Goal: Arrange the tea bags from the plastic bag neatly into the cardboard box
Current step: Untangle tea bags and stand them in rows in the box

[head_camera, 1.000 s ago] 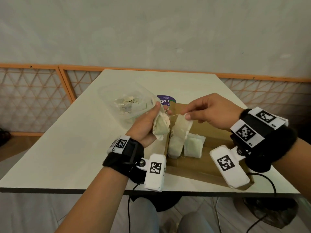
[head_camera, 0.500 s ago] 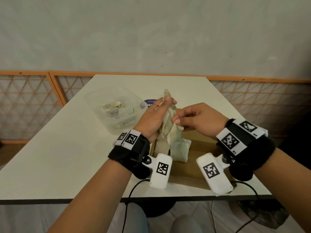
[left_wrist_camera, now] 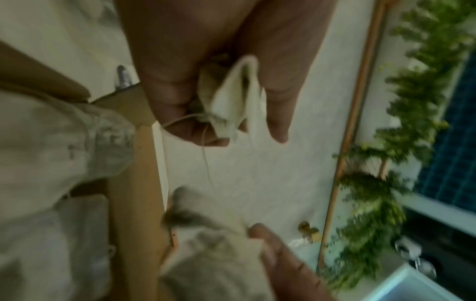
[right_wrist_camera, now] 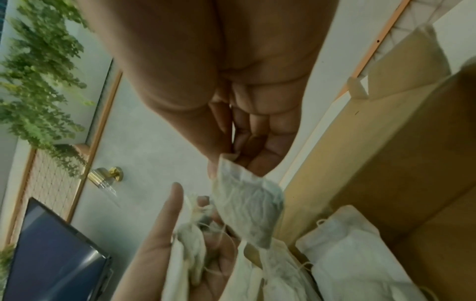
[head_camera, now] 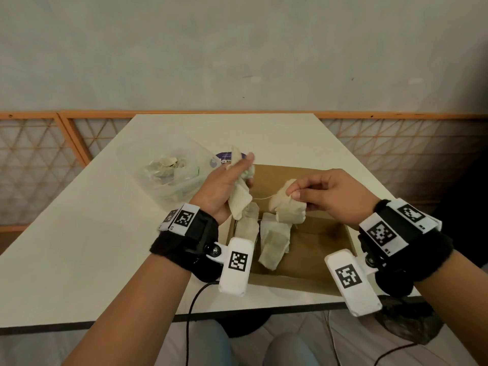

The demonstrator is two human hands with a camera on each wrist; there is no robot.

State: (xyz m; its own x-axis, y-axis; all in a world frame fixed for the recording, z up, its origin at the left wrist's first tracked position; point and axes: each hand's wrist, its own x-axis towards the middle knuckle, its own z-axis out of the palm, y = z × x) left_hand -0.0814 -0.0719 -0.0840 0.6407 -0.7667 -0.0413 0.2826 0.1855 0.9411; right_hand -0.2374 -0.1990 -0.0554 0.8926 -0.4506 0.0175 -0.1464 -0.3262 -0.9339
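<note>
Both hands are up over the cardboard box (head_camera: 320, 240), which sits at the near right edge of the table (head_camera: 105, 233). The left hand (head_camera: 224, 188) has its fingers and thumb curled round a small bunch of tea bags (head_camera: 239, 200), held above the box's left wall; the left wrist view shows the same thing, with the fingers closed on folded paper (left_wrist_camera: 231, 97) and a thread hanging loose. The right hand (head_camera: 327, 194) is pinching the top corner of one single tea bag (head_camera: 287, 207) between thumb and fingertips, so it dangles over the middle of the box. In the right wrist view you can see that bag (right_wrist_camera: 249, 205) hanging from the pinch. A thin string (head_camera: 260, 198) runs between the bunch and the single bag, so they look tangled together.

Inside the box, a couple of tea bags (head_camera: 274, 241) already stand against the near left corner, leaning a bit. The clear plastic bag (head_camera: 169, 170) with the remaining tea bags lies on the table, left of the box's far end. A purple round thing (head_camera: 224, 157) peeks out behind the left hand; can't tell what it is.
</note>
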